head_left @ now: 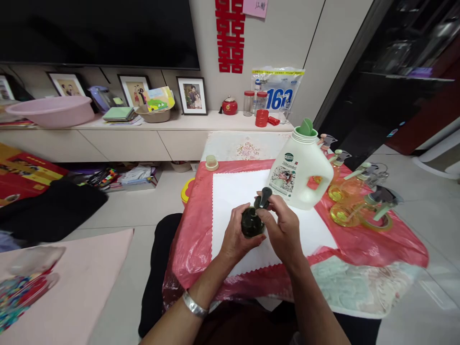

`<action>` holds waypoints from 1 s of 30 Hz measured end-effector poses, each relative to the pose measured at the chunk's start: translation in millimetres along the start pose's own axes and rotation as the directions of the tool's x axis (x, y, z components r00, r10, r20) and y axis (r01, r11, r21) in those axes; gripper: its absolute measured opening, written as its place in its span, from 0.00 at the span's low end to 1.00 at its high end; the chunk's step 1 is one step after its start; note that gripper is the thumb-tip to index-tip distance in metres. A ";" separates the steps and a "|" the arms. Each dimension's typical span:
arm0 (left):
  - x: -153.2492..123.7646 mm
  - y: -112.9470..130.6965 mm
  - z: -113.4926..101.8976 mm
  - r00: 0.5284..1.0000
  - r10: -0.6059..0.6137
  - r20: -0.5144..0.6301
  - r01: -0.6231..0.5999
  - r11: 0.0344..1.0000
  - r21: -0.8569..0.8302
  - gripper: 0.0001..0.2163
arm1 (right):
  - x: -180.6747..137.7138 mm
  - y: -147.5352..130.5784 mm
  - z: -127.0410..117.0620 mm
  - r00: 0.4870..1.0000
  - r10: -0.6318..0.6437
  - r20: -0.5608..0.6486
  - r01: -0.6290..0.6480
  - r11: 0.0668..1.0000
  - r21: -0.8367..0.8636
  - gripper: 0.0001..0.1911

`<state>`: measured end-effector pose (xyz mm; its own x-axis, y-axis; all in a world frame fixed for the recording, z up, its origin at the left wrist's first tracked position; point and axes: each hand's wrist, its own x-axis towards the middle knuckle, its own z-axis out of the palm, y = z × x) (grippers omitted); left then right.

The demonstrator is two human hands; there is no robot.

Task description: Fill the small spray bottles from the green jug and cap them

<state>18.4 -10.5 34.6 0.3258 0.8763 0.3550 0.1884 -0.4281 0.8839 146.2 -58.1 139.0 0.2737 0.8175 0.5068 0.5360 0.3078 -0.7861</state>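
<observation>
My left hand (235, 235) is wrapped round a small dark green bottle (251, 223) above the white cloth (230, 191). In my right hand (285, 223) is a black pump head (265, 197), pinched between the fingers right at the bottle's mouth. Whether the pump is threaded on or only resting there I cannot tell. Just behind my hands stands a big white detergent jug (302, 167) with its cap off and a green spout (306, 127) showing in its neck. A pale translucent cap (212, 163) sits at the table's far left corner.
Several spray bottles of yellow liquid (347, 213) and a roll of tape (377, 222) stand on the right of the red plastic sheet (194, 239). Along the wall a cabinet (136, 139) bears photo frames, a pink basin (53, 110) and red-lidded jars (248, 103).
</observation>
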 end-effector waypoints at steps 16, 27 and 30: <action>1.0 7.7 -2.9 0.997 -0.077 0.004 0.077 0.996 0.049 0.40 | -3.9 63.4 -46.3 0.930 0.027 -0.368 -0.084 0.987 -0.141 0.21; 0.7 15.9 -3.8 0.988 -0.156 0.014 0.156 0.986 -0.062 0.40 | 78.0 148.4 -95.7 0.822 0.314 -0.475 -0.327 0.943 0.057 0.22; 1.4 17.4 -3.5 0.986 -0.167 0.019 0.167 0.984 -0.066 0.39 | 91.7 152.9 -84.3 0.799 0.295 -0.524 -0.316 0.947 0.051 0.15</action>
<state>18.8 -16.0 51.5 0.3073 0.9310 0.1970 0.1790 -0.2599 0.9489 320.6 23.0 95.1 0.7954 0.4885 0.3588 0.3804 0.0586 -0.9230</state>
